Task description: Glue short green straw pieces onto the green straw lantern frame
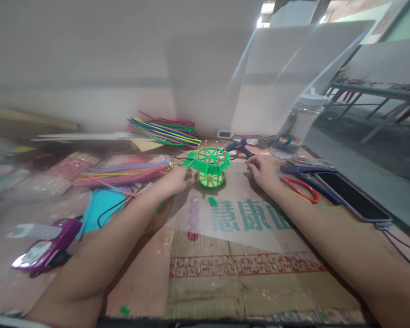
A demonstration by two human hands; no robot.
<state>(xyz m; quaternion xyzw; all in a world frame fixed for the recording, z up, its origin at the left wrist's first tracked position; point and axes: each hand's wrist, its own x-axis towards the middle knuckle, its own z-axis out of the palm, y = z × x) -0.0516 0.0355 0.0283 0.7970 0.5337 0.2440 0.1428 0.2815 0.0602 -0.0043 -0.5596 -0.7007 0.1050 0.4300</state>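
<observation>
A small round model [212, 166] with upright wooden sticks and green pipe-cleaner spokes stands at the middle of the table. A band of green pieces slopes out around its upper part. My left hand [181, 179] is at the model's left side, fingers curled under the edge of the green band; the fingertips are partly hidden and blurred. My right hand [262, 167] rests on the table to the right of the model, thumb and forefinger apart, with nothing seen between them. Just beyond its fingers lies a dark blue glue gun [239, 146]. A loose green scrap [212, 201] lies before the model.
Bundles of coloured pipe cleaners [164, 130] lie at the back and left. A purple device [48, 246] sits at the front left. On the right are red-handled pliers [300, 189], a phone [353, 196] and a clear water bottle [299, 125]. Printed cardboard [205, 291] covers the front.
</observation>
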